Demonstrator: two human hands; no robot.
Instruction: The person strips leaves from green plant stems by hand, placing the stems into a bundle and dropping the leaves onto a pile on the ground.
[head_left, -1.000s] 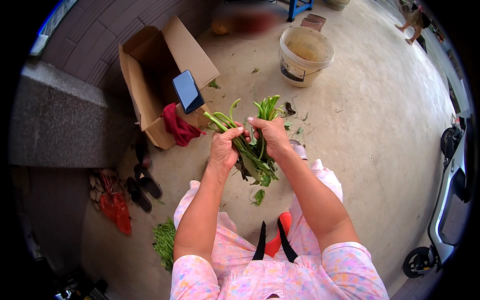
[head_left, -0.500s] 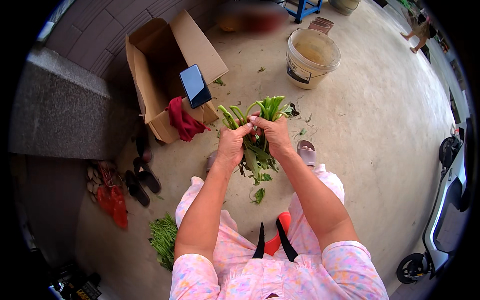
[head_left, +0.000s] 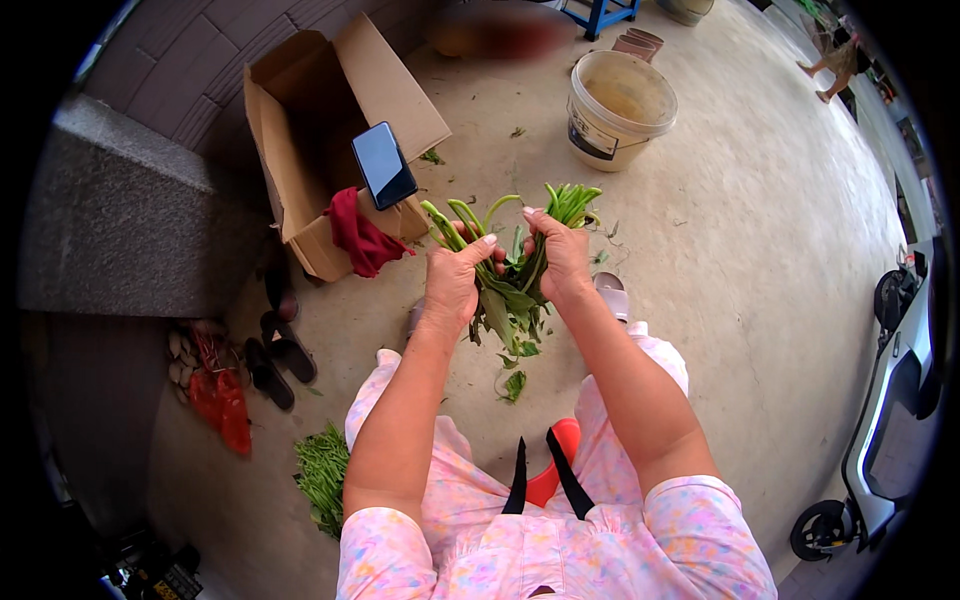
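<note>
Between my knees I hold leafy greens with both hands, their pale cut stems pointing up and away and the leaves hanging down. My left hand is closed round a few thick, loosely spread stems. A tighter bunch of stems is gripped in my right hand, with its thumb and forefinger pinched near the tip of a curved stem. Leaves bridge the gap between the hands, and some fingers are hidden behind them. Below, a loose leaf lies on the floor.
At left stands an open cardboard box with a phone and a dark red cloth on its edge. A white bucket is ahead. Cut greens, slippers and a red mesh bag lie left; a scooter stands right.
My hands have drawn apart, from touching at the fingertips to a gap between them. The bunch in the right hand has tilted outward to the right.
</note>
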